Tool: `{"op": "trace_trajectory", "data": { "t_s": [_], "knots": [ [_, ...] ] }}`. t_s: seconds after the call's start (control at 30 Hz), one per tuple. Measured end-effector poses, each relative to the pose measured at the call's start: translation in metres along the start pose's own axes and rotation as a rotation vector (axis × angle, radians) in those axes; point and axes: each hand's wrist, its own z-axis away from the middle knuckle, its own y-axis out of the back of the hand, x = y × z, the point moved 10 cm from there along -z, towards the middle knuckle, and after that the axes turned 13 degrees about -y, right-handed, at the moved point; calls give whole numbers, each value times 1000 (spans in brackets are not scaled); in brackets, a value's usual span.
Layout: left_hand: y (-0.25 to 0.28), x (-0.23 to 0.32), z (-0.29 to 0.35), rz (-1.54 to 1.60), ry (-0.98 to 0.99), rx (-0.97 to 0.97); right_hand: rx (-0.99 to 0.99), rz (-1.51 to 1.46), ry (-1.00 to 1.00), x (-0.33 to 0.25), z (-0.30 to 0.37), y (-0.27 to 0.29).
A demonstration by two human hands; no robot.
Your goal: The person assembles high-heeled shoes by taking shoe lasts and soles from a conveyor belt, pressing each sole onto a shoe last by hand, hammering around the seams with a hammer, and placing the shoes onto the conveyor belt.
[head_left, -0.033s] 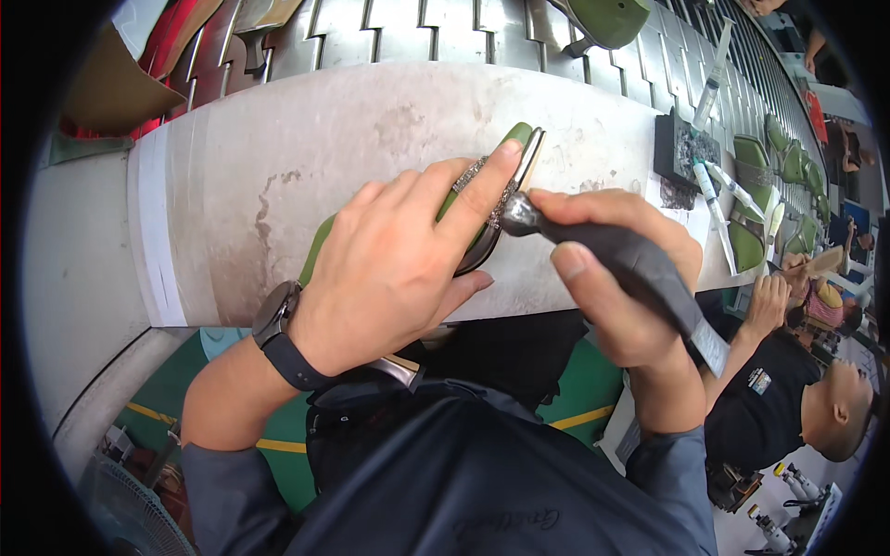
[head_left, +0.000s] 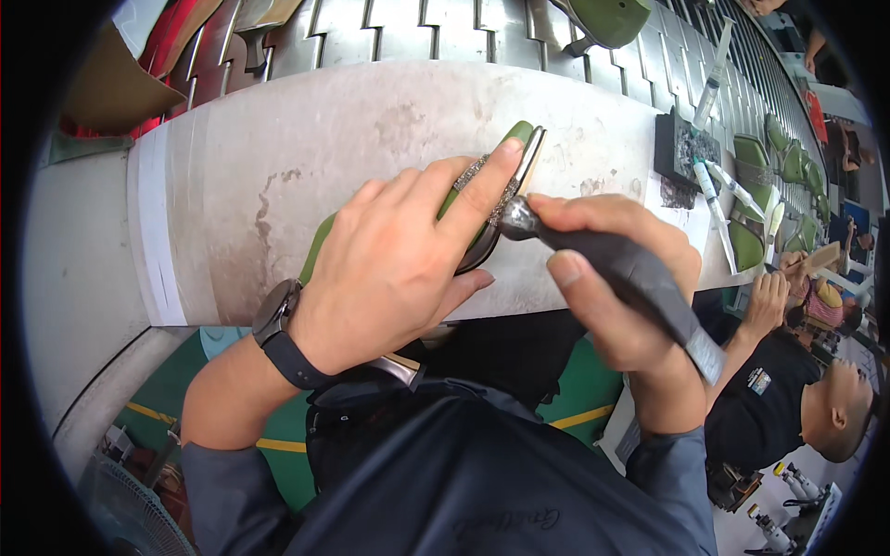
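A green high-heeled shoe with a glittery strap lies on its side over the pale work surface, sole edge facing right. My left hand, with a black watch on its wrist, is wrapped over the shoe and hides most of it; the index finger stretches along the upper. A gold-toned heel shows below the left wrist. My right hand grips what looks like a cobbler's hammer with a dark body and a flat silver end. Its rounded metal face touches or nearly touches the shoe's sole edge.
A metal slat conveyor runs behind the pale work surface and carries more green shoe parts. At right stand a black block and several syringes. A co-worker in black is close on the right.
The hammer's rounded face has shifted very slightly left and down along the sole edge, and its far end has dipped a little. My left hand and the shoe stay in place.
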Motion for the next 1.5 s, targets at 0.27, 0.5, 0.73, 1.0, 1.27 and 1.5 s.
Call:
{"op": "trace_trajectory", "data": {
  "t_s": [0.27, 0.5, 0.73, 1.0, 1.27, 1.5],
  "knots": [
    [0, -1, 1, -9, -15, 2, 134, 233, 285, -27, 33, -26],
    [-1, -4, 1, 16, -32, -13, 360, 245, 321, -21, 72, -61],
    [9, -25, 21, 342, -100, 1, 358, 201, 311, -25, 70, -57],
    [13, -39, 40, 242, -32, 102, 233, 256, 297, -35, 63, -80],
    [15, -36, 43, 209, -82, 168, 49, -13, 154, -13, 60, -94],
    [15, -37, 42, 230, -59, 177, 85, 0, 264, -20, 64, -101]
  ]
}}
